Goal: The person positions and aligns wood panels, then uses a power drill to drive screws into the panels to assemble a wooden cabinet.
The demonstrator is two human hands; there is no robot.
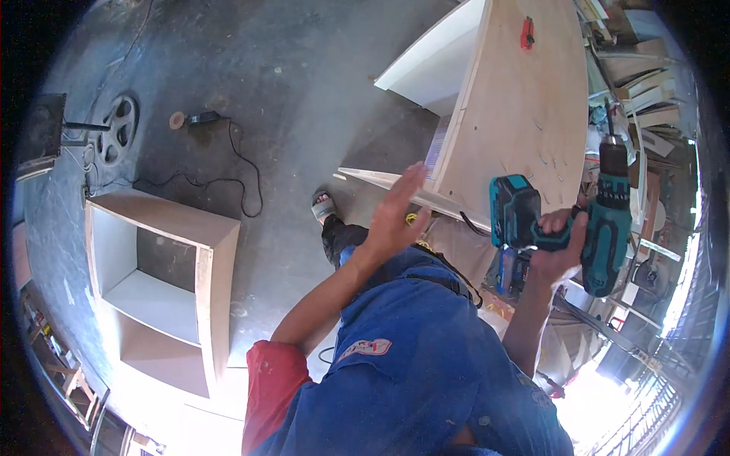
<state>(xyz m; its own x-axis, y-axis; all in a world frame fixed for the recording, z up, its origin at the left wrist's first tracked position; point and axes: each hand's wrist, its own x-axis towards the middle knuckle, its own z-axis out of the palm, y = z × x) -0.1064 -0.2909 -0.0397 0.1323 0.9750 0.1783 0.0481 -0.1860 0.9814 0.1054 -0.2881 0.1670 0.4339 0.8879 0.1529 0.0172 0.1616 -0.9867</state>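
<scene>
My right hand (561, 247) is wrapped round the handle of a teal and black cordless drill (606, 235). Its bit points away from me, and the battery pack is on the left. The drill is held up at the right of a wooden cabinet with a pale plywood panel (506, 91) on top. My left hand (394, 218) has its fingers stretched out, beside the cabinet's near edge; I cannot tell whether it touches it. Several loose screws (553, 162) lie on the panel near the drill. A red utility knife (528, 33) lies farther away on the panel.
A second open wooden cabinet (218, 296) stands on the floor at the left. Beyond it lie a corded power tool (204, 118) with a trailing black cord (242, 156) and a spoked wheel (119, 131). Wood offcuts (652, 95) crowd the right side.
</scene>
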